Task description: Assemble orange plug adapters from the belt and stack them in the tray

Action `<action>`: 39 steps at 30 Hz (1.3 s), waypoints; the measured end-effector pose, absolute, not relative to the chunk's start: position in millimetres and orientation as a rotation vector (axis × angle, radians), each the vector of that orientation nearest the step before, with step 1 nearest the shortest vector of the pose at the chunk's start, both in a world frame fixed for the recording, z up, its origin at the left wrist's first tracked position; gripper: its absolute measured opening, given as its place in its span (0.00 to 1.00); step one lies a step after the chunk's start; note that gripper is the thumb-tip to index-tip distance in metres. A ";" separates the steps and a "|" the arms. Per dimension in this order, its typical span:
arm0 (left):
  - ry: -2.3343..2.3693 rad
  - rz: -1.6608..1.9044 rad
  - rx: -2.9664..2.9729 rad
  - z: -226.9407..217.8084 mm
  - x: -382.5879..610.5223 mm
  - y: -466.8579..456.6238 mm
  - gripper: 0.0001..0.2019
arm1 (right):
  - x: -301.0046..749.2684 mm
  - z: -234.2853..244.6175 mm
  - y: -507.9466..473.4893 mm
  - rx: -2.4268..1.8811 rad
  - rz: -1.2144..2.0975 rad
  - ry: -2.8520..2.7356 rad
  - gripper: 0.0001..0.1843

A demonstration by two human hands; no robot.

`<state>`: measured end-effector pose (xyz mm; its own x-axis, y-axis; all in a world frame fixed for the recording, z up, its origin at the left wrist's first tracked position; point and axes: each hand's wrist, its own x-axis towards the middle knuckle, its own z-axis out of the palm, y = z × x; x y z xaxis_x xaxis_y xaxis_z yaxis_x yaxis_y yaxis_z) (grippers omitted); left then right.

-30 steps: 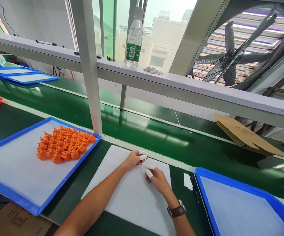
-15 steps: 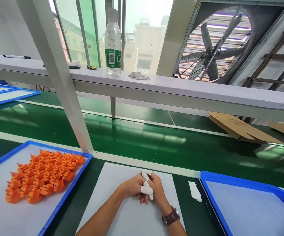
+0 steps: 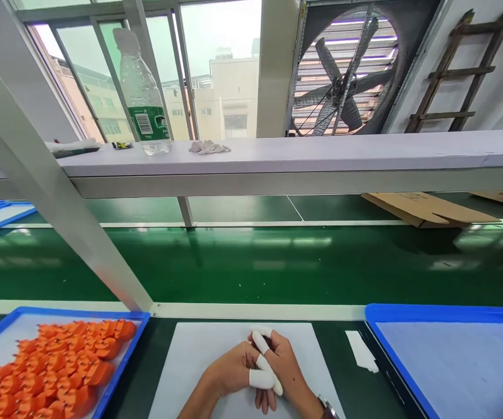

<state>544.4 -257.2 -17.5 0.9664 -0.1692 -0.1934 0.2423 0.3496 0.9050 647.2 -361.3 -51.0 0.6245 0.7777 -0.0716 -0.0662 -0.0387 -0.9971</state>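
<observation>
My left hand (image 3: 234, 366) and my right hand (image 3: 286, 365) are clasped together, fingers crossing, above a white sheet (image 3: 196, 352) on the dark green bench. White finger cots (image 3: 260, 379) cover several of the fingertips. No object shows between the hands; the inner sides of the palms are hidden. A watch (image 3: 327, 408) is on my right wrist, partly cut off by the frame. To the left, many orange plastic pieces (image 3: 54, 366) lie in rows in a blue-rimmed tray (image 3: 122, 364). Neither hand touches them.
Another blue-rimmed tray (image 3: 443, 314) stands at the right, beside a white scrap (image 3: 361, 351). A slanted metal post (image 3: 72, 215) rises at left. Across the green belt (image 3: 242, 262) lies cardboard (image 3: 421, 208). The shelf (image 3: 321, 152) holds a water bottle (image 3: 144, 99).
My view has levelled and tilted upward, so the bench and trays sit lower in the picture. My hands stay clasped over the sheet, with little change in their pose.
</observation>
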 end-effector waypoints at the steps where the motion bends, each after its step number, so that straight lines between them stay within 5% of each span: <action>1: 0.076 -0.268 1.191 -17.1 544.3 -257.5 0.09 | 646.9 -50.9 -361.0 -1.457 0.757 -0.639 0.28; 9: 0.143 -0.240 1.271 -32.1 538.4 -250.4 0.12 | 641.1 -49.8 -364.2 -1.556 0.657 -0.765 0.14; 17: -0.055 -0.626 1.235 -13.4 538.4 -246.1 0.17 | 648.4 -41.6 -383.2 -1.922 0.149 -1.303 0.23; 39: 0.065 -0.615 1.261 -3.8 539.5 -251.7 0.12 | 660.7 -28.9 -387.3 -1.942 0.144 -1.403 0.24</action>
<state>539.5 -251.7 -3.8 0.8382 -0.3973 -0.3737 0.4667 0.1677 0.8684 660.7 -387.3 -28.9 0.4003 0.8622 0.3104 0.7813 -0.1441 -0.6073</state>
